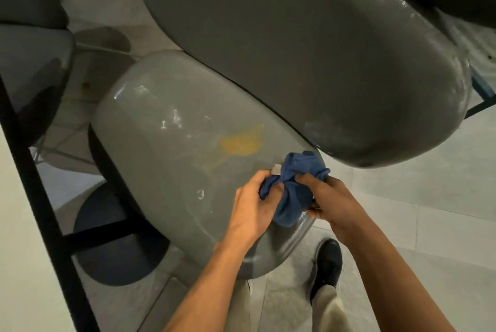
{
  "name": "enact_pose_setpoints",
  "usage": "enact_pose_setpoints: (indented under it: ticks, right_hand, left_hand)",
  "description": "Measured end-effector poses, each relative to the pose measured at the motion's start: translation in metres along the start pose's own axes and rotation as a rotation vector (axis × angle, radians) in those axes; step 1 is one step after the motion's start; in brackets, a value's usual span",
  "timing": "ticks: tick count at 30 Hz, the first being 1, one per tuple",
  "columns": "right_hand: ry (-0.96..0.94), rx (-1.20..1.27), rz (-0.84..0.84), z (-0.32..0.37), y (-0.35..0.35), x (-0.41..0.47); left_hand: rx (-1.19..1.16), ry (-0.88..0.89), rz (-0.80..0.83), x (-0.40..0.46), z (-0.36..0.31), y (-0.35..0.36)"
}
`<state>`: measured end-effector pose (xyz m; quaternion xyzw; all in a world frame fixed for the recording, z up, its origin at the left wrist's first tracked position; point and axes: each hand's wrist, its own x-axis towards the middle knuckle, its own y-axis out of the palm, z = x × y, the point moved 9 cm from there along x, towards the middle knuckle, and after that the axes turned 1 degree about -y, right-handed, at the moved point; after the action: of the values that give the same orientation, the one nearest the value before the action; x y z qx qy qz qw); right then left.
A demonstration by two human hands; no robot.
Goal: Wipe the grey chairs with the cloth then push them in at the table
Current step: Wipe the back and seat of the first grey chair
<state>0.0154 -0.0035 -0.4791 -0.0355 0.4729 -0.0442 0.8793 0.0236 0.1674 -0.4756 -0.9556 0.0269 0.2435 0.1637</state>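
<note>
Gripping blue cloth (294, 188): left hand (255, 205), right hand (331, 201), over grey chair (171, 143).

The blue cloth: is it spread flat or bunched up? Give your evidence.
Bunched up. The blue cloth is a crumpled wad gripped between the left hand and right hand, above the grey chair seat.

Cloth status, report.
Both hands, left hand and right hand, grip the cloth. Over chair seat. Yellow stain unwiped. Nothing blocking.

no readable text, label or number shows on anything here.
</note>
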Motion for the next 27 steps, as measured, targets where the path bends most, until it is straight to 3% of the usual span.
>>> enact_pose_setpoints:
  ticks: [7, 11, 13, 18, 23, 27]
  right_hand:
    - [0.141, -0.174, 0.127, -0.053, 0.043, 0.017]
    - [0.065, -0.23, 0.094, -0.057, 0.046, 0.021]
    - [0.013, -0.308, 0.032, -0.059, 0.038, 0.025]
    - [-0.239, -0.641, -0.148, -0.034, 0.021, 0.014]
    - [-0.413, -0.831, -0.209, -0.028, 0.035, 0.014]
    - [-0.458, -0.873, -0.235, -0.03, 0.044, 0.022]
  left_hand:
    - [0.105, -0.112, -0.193, -0.025, 0.073, -0.023]
    - [0.155, -0.166, -0.26, -0.032, 0.097, -0.032]
    - [0.327, -0.166, -0.264, -0.036, 0.096, -0.033]
    - [0.659, 0.033, -0.237, -0.042, 0.09, -0.006]
    - [0.743, 0.233, -0.076, -0.045, 0.106, 0.044]
    - [0.804, 0.28, -0.064, -0.049, 0.123, 0.046]
